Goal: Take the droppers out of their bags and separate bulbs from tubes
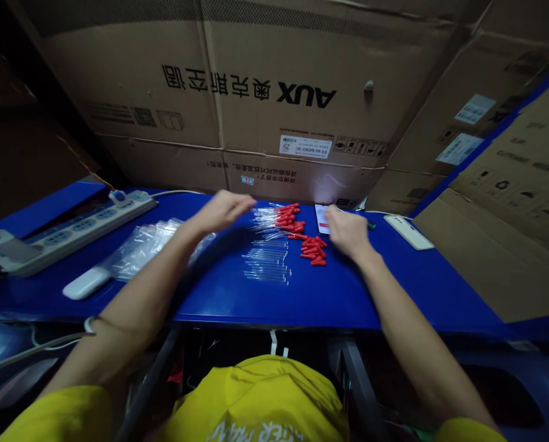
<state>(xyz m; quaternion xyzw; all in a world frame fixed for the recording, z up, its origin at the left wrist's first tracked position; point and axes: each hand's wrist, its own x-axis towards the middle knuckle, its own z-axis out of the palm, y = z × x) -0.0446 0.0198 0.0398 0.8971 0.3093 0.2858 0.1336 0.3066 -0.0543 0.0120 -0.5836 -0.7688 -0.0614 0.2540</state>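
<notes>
Several clear glass droppers with red rubber bulbs (284, 236) lie in rows on the blue table (237, 294). My left hand (221, 210) reaches toward the far-left end of the rows, fingers loosely curled and blurred; I cannot tell whether it holds anything. My right hand (348, 232) rests palm down just right of the red bulbs (314, 250), its fingers over the near edge of a lit phone (322, 218).
A clear plastic bag pile (143, 245) and a white oblong device (86, 283) lie at left, beside a long power strip (72, 230). A white phone (408, 232) lies at right. Large cardboard boxes (265, 98) wall the back and right.
</notes>
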